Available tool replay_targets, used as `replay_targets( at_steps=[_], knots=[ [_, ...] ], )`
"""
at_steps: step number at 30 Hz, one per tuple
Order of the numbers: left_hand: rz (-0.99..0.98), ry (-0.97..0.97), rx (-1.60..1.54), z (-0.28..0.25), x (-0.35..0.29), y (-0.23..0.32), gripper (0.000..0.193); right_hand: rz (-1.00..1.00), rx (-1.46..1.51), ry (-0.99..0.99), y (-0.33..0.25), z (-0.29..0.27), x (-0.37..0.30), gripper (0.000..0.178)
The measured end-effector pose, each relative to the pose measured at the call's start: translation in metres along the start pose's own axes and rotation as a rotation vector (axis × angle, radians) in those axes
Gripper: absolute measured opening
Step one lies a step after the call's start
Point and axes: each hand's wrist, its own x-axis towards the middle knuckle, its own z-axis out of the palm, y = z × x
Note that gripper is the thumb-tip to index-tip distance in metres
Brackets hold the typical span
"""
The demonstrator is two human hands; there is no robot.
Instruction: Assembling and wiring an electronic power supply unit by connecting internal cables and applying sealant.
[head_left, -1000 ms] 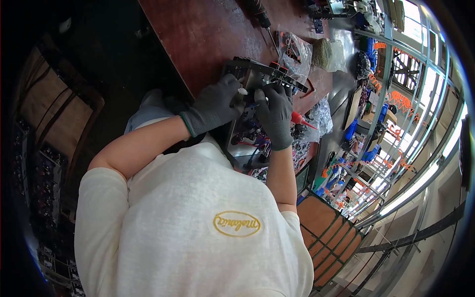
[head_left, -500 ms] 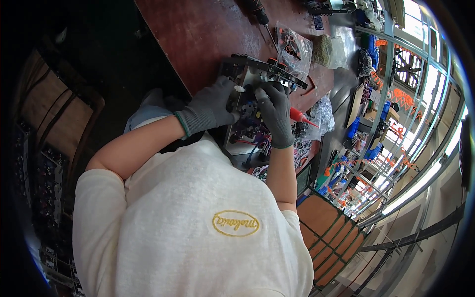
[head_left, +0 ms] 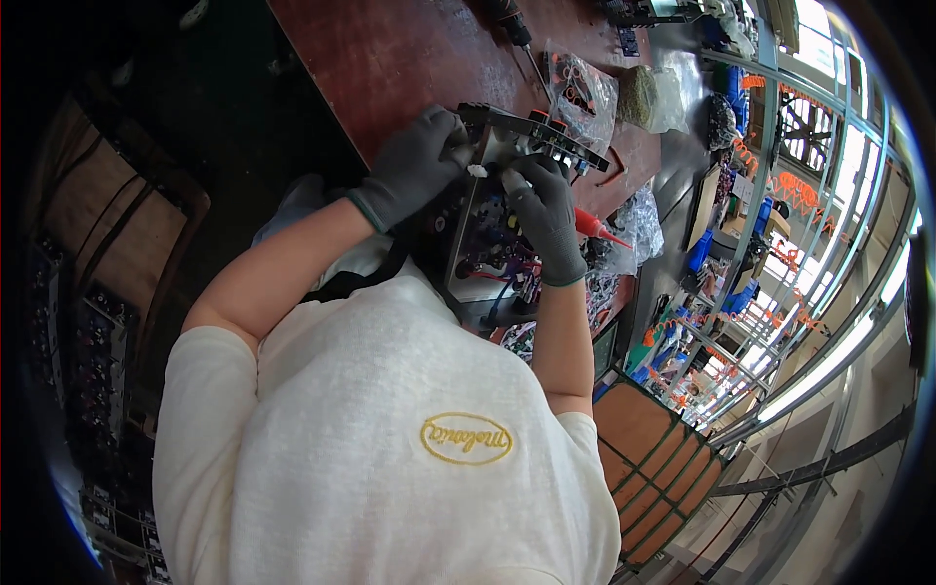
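An open metal electronics chassis with a black front panel stands tilted on the bench, wires and circuit parts showing inside. My left hand, in a grey glove, has its fingers curled at the chassis's left edge, beside the panel's end. A small white connector shows between my hands. Reaching into the chassis behind the panel, my right hand has bent fingers pressed together; a pale cover is on one fingertip. What those fingers pinch is hidden. A red pointed-nozzle bottle lies just right of that hand.
On the reddish bench lie a screwdriver with a long shaft and a clear bag of dark parts. Crumpled clear plastic is to the right. A brown padded panel with green bars stands at lower right.
My left hand has slid up and away along the chassis edge toward the front panel, its thumb leaving the near side. My right hand stays inside, shifted only slightly.
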Motion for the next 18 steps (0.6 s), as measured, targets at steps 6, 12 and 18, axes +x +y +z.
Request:
replay_targets(
  at_steps=[6, 12, 18],
  knots=[
    [-0.125, -0.175, -0.117, -0.007, -0.015, 0.007, 0.037, 0.091, 0.145, -0.082, 0.008, -0.002, -0.001, 0.026],
    [-0.128, -0.267, -0.045, -0.006, -0.029, 0.014, 0.056, 0.176, 0.443, -0.185, -0.003, -0.009, -0.001, 0.029],
    [0.032, -0.186, -0.131, -0.021, -0.020, 0.025, 0.051, 0.055, 0.432, 0.004, -0.018, -0.044, -0.026, 0.031]
  ],
)
